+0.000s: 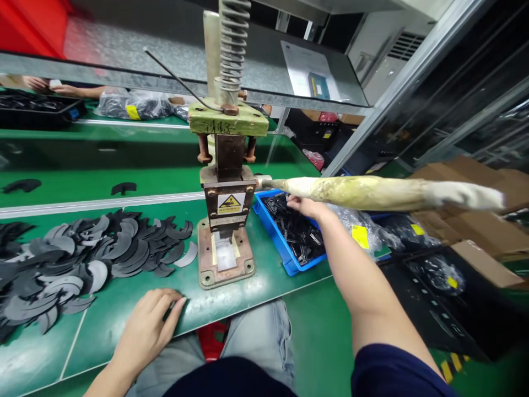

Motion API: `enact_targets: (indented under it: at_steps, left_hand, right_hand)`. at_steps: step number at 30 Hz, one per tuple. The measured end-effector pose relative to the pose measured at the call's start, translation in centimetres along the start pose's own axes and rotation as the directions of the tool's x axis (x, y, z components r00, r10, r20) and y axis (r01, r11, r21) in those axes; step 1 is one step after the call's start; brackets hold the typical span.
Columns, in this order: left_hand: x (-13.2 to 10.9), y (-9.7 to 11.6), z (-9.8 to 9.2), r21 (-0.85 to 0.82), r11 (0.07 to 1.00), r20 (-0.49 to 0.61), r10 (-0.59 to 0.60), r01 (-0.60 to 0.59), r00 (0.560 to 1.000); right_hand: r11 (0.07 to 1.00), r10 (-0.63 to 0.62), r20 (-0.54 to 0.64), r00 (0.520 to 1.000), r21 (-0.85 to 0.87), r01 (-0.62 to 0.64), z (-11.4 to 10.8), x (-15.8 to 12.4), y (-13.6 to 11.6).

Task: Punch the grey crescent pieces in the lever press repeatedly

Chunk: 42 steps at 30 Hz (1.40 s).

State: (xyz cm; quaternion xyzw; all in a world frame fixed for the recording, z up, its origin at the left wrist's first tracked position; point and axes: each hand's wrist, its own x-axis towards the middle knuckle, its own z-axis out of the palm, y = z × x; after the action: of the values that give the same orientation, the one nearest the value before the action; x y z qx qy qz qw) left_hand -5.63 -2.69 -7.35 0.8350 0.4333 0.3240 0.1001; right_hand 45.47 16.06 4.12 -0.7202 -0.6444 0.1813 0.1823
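Note:
A hand press (pixel 226 204) with a spring and a yellow warning label stands on the green bench. Its long cloth-wrapped lever (pixel 384 193) sticks out to the right. My left hand (pixel 147 330) rests on the bench edge in front of the press, fingers bent, with a dark flat piece under its fingertips. My right hand (pixel 303 207) reaches into the blue bin (pixel 278 242) of small black parts, just below the lever; its fingers are mostly hidden. A heap of grey and black crescent-shaped pieces (pixel 78 262) lies to the left of the press.
A bagged pile with yellow labels (pixel 372 229) lies right of the bin. Cardboard boxes (pixel 479 182) and a black tray (pixel 433 286) stand at the right. Across the bench, another person's hands (pixel 49 86) work beside a black tray (pixel 37 107) and a plastic bag (pixel 132 105).

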Motion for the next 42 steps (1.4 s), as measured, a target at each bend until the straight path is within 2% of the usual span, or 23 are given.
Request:
enact_targets:
  at_steps: [3, 6, 11, 17, 20, 24, 27, 31, 36, 39, 42]
  left_hand:
    - [-0.1, 0.0, 0.0, 0.026, 1.0, 0.014, 0.0, 0.0, 1.0]
    - [-0.3, 0.1, 0.1, 0.052, 0.999, 0.007, 0.011, -0.011, 1.0]
    - [-0.4, 0.1, 0.1, 0.088, 0.995, -0.007, 0.037, -0.036, 0.999]
    - [-0.4, 0.1, 0.2, 0.094, 0.995, -0.015, 0.034, -0.032, 0.999]
    - [-0.4, 0.1, 0.3, 0.082, 0.997, -0.011, 0.016, -0.015, 1.0]
    - [-0.3, 0.0, 0.3, 0.102, 0.995, 0.009, -0.018, 0.017, 1.0]
    - [-0.2, 0.1, 0.3, 0.116, 0.993, 0.012, -0.035, 0.034, 0.999]
    - [-0.1, 0.4, 0.2, 0.128, 0.99, 0.002, -0.054, 0.054, 0.999]
    - [0.0, 0.3, 0.1, 0.112, 0.992, -0.005, -0.049, 0.049, 0.999]
    - [0.1, 0.3, -0.2, 0.037, 0.998, -0.044, -0.051, 0.053, 0.998]
    - [0.9, 1.4, -0.7, -0.103, 0.993, -0.111, -0.067, 0.055, 0.992]
  right_hand:
    - [0.981, 0.032, 0.195, 0.98, -0.194, 0.007, 0.7, -3.9, 0.9]
    - [0.939, 0.053, 0.238, 0.97, -0.343, 0.033, 1.8, -6.3, 0.9]
    - [0.887, 0.07, 0.213, 0.974, -0.46, 0.037, 2.7, -7.8, 0.2]
    - [0.86, 0.078, 0.088, 0.993, -0.51, -0.022, 1.2, -8.9, 0.7]
    - [0.857, 0.058, 0.072, 0.996, -0.516, -0.013, 0.8, -9.2, 1.3]
    - [0.858, 0.032, 0.134, 0.99, -0.512, 0.041, 2.0, -8.8, 1.5]
    - [0.864, 0.044, 0.123, 0.991, -0.504, 0.024, 3.1, -8.2, 1.1]
    - [0.906, 0.064, 0.037, 0.997, -0.422, -0.043, 3.4, -7.7, 0.5]
    - [0.974, 0.127, -0.213, 0.969, -0.158, -0.162, 1.5, -8.3, -0.2]
    - [0.994, 0.099, -0.294, 0.951, 0.078, -0.08, 0.9, -10.0, -1.6]
    - [0.936, 0.021, -0.245, 0.969, 0.344, 0.067, 2.5, -13.1, -4.3]
